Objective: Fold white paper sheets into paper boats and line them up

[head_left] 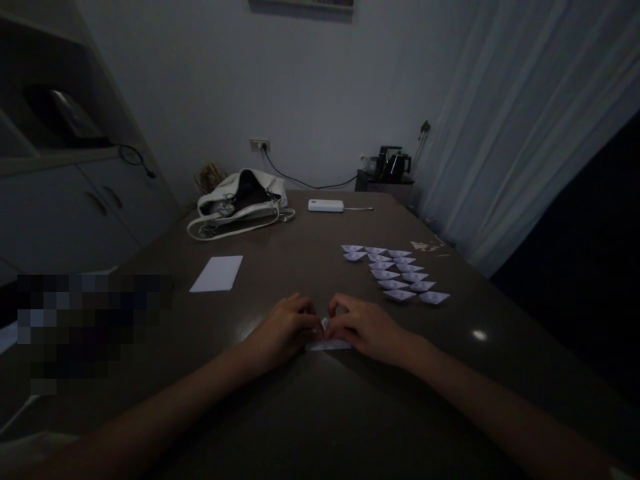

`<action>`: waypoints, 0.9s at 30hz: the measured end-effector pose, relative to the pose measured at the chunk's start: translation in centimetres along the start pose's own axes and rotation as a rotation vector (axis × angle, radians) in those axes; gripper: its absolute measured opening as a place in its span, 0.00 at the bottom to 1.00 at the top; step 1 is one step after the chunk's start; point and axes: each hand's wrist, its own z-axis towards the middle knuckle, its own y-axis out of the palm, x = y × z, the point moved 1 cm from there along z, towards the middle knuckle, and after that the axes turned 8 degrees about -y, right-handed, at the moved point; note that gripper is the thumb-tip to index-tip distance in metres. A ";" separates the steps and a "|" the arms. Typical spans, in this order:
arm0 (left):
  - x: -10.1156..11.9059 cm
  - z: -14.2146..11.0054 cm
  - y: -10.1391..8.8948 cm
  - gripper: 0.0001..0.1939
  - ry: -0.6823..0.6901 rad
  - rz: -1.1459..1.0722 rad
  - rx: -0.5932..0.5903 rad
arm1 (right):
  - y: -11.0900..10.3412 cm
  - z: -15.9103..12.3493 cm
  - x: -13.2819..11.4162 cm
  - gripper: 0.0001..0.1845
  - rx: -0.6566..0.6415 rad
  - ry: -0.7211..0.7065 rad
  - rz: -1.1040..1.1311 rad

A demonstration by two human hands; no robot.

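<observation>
White paper piece [327, 343], small and part-folded, flat on dark brown table [300, 413], at near centre of table, directly in front of viewer. Left hand [285, 329]: palm down, fingers curled, fingertips pinching left edge of paper piece; forearm angled in from lower left, resting low over table. Right hand [365, 327]: palm down, knuckles raised, thumb and forefinger bent into a loop, tips pinching upper right of paper piece; forearm angled in from lower right. Both hands drawn together over paper piece, fingertips almost meeting at a raised fold in the middle; exact fold shape too dim to tell. Folded paper boats [395, 273], a group laid in rows, beyond and to right of paper piece, apart from right hand. Flat white sheet [217, 273], unfolded, beyond and to left of paper piece, well apart from left hand. White handbag [240, 203] with straps, open top, at far left of table, well beyond paper piece. White power bank [325, 205] with short cable, far side of table, just right of handbag. Small paper scraps [425, 246] at far right table edge, beyond boats. Dark kettle [393, 163] on low stand beyond table. Pale curtain [525, 133] to right of table. Cabinet [75, 213] to left of table. Lighting dim throughout.
</observation>
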 end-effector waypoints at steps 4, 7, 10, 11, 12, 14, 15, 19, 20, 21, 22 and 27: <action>0.5 -0.4 -1.7 0.13 0.176 0.201 -0.110 | -1.3 -0.5 0.3 0.22 -0.105 -0.065 -0.098; 0.4 -0.7 -2.8 0.16 0.181 0.209 -0.164 | -2.4 -0.9 0.6 0.23 -0.154 -0.078 -0.155; -0.2 -0.9 -3.4 0.16 0.172 0.133 -0.195 | -3.1 -1.2 0.9 0.24 -0.175 -0.042 -0.151; -0.4 -0.9 -3.6 0.16 0.169 0.112 -0.198 | -3.3 -1.3 0.9 0.25 -0.178 -0.032 -0.150; -0.6 -0.9 -3.7 0.17 0.167 0.098 -0.202 | -3.4 -1.4 1.0 0.25 -0.180 -0.022 -0.149; -0.8 -0.9 -3.9 0.18 0.166 0.084 -0.216 | -3.6 -1.5 0.9 0.25 -0.183 -0.012 -0.143; -0.9 -0.9 -3.9 0.18 0.169 0.083 -0.224 | -3.7 -1.5 0.8 0.25 -0.186 -0.010 -0.140; -0.6 -0.8 -3.9 0.17 0.167 0.089 -0.237 | -3.7 -1.4 0.5 0.23 -0.206 -0.025 -0.122; -0.6 -0.8 -3.8 0.17 0.161 0.090 -0.235 | -3.6 -1.4 0.5 0.23 -0.204 -0.029 -0.113; -0.5 -0.8 -3.7 0.17 0.154 0.088 -0.230 | -3.5 -1.4 0.5 0.22 -0.195 -0.034 -0.102; -0.4 -0.8 -3.6 0.17 0.146 0.084 -0.225 | -3.4 -1.4 0.6 0.22 -0.180 -0.037 -0.087; -0.5 -0.9 -3.3 0.16 0.091 0.051 -0.167 | -2.6 -1.2 0.7 0.19 -0.077 -0.040 -0.024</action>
